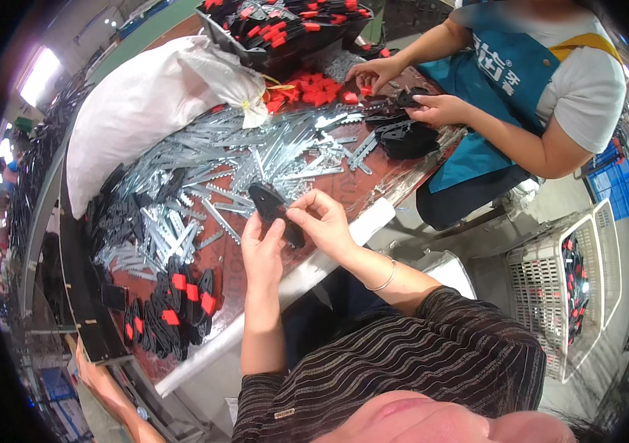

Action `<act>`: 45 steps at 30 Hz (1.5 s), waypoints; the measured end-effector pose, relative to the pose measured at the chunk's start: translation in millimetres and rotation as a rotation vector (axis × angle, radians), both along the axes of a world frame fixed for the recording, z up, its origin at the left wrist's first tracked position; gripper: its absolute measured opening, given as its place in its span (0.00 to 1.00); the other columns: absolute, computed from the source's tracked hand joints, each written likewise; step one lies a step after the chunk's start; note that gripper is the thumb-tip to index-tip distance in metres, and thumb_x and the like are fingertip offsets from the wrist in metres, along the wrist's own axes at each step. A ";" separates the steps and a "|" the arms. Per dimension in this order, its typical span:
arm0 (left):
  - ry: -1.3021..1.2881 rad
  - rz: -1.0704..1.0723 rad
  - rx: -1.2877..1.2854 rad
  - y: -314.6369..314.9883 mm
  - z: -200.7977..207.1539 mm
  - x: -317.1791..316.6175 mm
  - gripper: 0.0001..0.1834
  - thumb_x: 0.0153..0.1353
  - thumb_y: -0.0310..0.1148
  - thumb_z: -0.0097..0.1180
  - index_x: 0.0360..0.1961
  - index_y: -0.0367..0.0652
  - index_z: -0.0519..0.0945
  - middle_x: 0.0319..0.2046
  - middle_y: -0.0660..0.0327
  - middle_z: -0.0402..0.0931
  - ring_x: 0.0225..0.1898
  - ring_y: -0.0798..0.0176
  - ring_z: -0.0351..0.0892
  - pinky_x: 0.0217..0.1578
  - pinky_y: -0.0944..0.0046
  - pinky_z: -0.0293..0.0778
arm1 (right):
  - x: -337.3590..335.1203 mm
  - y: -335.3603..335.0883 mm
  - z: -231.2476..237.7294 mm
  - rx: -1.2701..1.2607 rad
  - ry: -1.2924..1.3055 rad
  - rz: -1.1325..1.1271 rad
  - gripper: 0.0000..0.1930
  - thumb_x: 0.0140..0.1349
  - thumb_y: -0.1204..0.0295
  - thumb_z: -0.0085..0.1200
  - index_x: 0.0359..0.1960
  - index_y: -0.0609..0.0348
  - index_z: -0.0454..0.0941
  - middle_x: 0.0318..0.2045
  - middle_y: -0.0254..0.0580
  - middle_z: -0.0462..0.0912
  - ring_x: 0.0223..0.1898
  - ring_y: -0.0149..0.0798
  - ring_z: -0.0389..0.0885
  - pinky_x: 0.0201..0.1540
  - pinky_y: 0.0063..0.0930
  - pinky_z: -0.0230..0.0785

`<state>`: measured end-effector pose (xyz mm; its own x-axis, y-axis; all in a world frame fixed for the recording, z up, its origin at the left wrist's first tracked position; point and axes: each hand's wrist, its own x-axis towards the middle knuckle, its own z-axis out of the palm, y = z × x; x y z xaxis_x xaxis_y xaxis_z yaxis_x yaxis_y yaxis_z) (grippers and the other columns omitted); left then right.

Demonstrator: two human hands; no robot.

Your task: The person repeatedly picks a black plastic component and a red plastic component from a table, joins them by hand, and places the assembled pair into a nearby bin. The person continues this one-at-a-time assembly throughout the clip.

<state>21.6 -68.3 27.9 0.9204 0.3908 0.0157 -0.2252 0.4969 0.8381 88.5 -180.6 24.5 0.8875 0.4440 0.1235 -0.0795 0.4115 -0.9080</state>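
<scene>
The left hand [262, 251] grasps a black handle [263, 199], likely light, stiff, best edge-held; whether the right hand [327, 227] alongside grips is unclear.

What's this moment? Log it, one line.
left hand: holds black piece | right hand: touches it | table: metal strips, white sack | co-worker: holds dark part
</scene>
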 end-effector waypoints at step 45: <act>0.113 -0.047 -0.079 29.0 -18.5 -5.0 0.15 0.61 0.23 0.52 0.49 0.36 0.71 0.41 0.62 0.75 0.40 0.71 0.74 0.40 0.74 0.70 | 16.2 22.7 -20.5 -0.137 -0.067 0.215 0.06 0.56 0.76 0.60 0.31 0.60 0.74 0.29 0.28 0.75 0.34 0.21 0.72 0.39 0.18 0.66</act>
